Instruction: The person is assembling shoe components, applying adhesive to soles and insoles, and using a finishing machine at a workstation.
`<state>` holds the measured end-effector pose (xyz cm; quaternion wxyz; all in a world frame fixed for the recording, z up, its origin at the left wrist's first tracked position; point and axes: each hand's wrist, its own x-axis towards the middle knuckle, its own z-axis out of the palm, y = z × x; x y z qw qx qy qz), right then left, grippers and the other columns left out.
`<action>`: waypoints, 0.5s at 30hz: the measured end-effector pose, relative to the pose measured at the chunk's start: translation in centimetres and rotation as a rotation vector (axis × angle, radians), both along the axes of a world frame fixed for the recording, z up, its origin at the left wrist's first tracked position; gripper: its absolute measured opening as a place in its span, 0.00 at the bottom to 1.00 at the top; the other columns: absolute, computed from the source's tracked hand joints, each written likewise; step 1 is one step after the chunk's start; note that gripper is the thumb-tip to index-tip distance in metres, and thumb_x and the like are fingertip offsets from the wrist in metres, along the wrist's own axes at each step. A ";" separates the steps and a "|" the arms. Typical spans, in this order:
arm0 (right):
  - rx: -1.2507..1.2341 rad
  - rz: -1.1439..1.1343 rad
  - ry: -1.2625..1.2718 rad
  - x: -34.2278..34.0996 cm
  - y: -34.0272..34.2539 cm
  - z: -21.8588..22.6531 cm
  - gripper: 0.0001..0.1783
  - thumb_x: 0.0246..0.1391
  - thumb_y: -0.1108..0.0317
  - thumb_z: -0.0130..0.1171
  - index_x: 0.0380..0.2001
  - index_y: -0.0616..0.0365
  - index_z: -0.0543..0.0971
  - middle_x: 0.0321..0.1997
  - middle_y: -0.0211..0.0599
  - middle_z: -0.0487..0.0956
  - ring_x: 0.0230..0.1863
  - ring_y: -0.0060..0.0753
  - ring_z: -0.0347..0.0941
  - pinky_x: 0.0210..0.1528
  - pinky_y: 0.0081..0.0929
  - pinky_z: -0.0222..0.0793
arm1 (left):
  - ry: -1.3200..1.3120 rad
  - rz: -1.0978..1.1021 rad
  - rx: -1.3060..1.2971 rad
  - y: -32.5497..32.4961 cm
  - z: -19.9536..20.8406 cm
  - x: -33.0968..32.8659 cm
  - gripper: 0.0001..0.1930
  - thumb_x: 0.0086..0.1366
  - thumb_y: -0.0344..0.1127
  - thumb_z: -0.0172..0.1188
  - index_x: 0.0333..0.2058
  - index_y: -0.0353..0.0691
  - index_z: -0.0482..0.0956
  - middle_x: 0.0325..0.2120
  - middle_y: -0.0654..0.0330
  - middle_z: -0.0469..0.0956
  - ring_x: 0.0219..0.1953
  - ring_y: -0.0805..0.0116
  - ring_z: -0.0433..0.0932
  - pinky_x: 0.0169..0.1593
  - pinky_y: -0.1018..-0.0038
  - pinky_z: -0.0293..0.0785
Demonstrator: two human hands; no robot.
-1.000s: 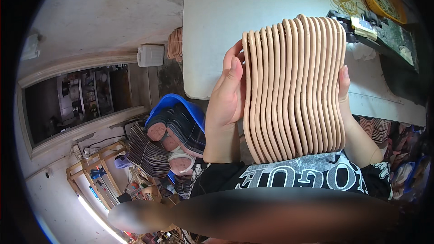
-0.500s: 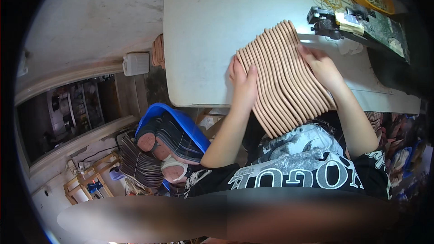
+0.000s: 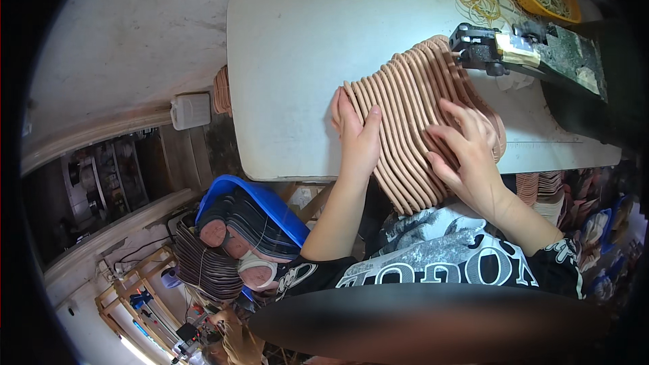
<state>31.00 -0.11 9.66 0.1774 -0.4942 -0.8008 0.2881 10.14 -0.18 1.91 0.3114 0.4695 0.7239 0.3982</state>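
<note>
A stack of tan shoe soles [image 3: 400, 128] lies on edge across the white table's front edge, its near end close to my shirt. My left hand [image 3: 359, 136] grips the stack's left side, thumb on the top edges and fingers round the outer sole. Over the stack's right half, my right hand [image 3: 466, 142] has bent, parted fingers, their tips touching the edges. Beneath and beyond that hand, the rightmost soles lean over to the right, partly hidden by it.
A dark clamp-like device on an arm [image 3: 483, 47] overhangs the stack's far right. Behind it are loose rubber bands [image 3: 478, 0] and a yellow basket [image 3: 534, 5] on the white table [image 3: 291, 81]. A blue bin [image 3: 280, 213] of dark soles stands left, below a white jug [image 3: 190, 111].
My right hand has let go of the stack's right side and moved onto its top edges. The rightmost soles have fanned out to the right. My left hand keeps its grip.
</note>
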 end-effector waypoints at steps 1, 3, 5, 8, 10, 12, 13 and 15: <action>0.041 0.022 0.002 0.1 -0.1 0.1 0.17 0.45 0.65 0.63 0.41 0.53 0.78 0.61 0.42 0.66 0.66 0.46 0.57 0.64 0.50 0.44 | -0.007 0.003 -0.018 0.1 0.1 -0.1 0.33 0.63 0.35 0.56 0.63 0.28 0.54 0.60 0.45 0.57 0.63 0.51 0.54 0.67 0.61 0.46; 0.085 0.019 0.041 -0.1 -0.5 -0.2 0.06 0.44 0.67 0.64 0.29 0.51 0.80 0.56 0.34 0.72 0.64 0.43 0.59 0.63 0.49 0.44 | -0.013 -0.015 -0.021 0.1 0.4 0.0 0.35 0.63 0.36 0.58 0.63 0.28 0.54 0.60 0.44 0.56 0.63 0.51 0.54 0.67 0.61 0.46; 0.094 0.013 -0.007 0.0 -0.4 0.3 0.07 0.43 0.68 0.64 0.29 0.50 0.81 0.56 0.34 0.72 0.65 0.44 0.58 0.63 0.49 0.44 | -0.074 -0.079 -0.086 -0.1 1.1 -0.3 0.44 0.60 0.40 0.63 0.65 0.26 0.45 0.65 0.40 0.44 0.68 0.45 0.44 0.69 0.58 0.40; 0.126 0.032 -0.082 -0.6 -0.2 1.0 0.06 0.41 0.70 0.64 0.28 0.51 0.82 0.56 0.33 0.73 0.65 0.43 0.58 0.63 0.48 0.45 | -0.079 -0.018 -0.009 -0.6 1.2 0.2 0.47 0.59 0.40 0.63 0.65 0.26 0.41 0.66 0.39 0.40 0.69 0.45 0.40 0.70 0.59 0.40; 0.149 0.057 -0.110 -1.1 -0.1 1.1 0.05 0.41 0.71 0.63 0.27 0.52 0.82 0.55 0.32 0.74 0.65 0.41 0.59 0.62 0.48 0.46 | -0.070 -0.028 -0.009 -0.8 1.7 0.4 0.48 0.60 0.41 0.64 0.66 0.26 0.39 0.66 0.38 0.37 0.70 0.45 0.38 0.70 0.59 0.39; 0.182 0.087 -0.103 -1.5 0.2 0.5 0.04 0.43 0.68 0.62 0.21 0.57 0.79 0.53 0.32 0.74 0.64 0.38 0.60 0.61 0.49 0.46 | -0.056 -0.039 -0.033 -1.0 1.9 0.5 0.48 0.60 0.41 0.63 0.66 0.25 0.38 0.66 0.38 0.37 0.70 0.45 0.39 0.70 0.59 0.39; 0.145 0.038 -0.039 -1.4 0.5 0.3 0.05 0.43 0.69 0.61 0.20 0.58 0.79 0.51 0.32 0.74 0.62 0.39 0.62 0.60 0.49 0.46 | -0.104 -0.033 -0.024 -0.8 1.2 0.2 0.47 0.62 0.42 0.62 0.66 0.25 0.38 0.66 0.38 0.37 0.69 0.45 0.40 0.70 0.59 0.40; 0.127 -0.045 0.072 -0.9 1.0 0.3 0.03 0.41 0.71 0.62 0.20 0.57 0.78 0.47 0.33 0.75 0.59 0.41 0.64 0.60 0.45 0.48 | -0.302 0.014 -0.025 -0.8 1.0 0.0 0.45 0.65 0.44 0.58 0.66 0.25 0.39 0.66 0.39 0.39 0.69 0.46 0.43 0.69 0.59 0.42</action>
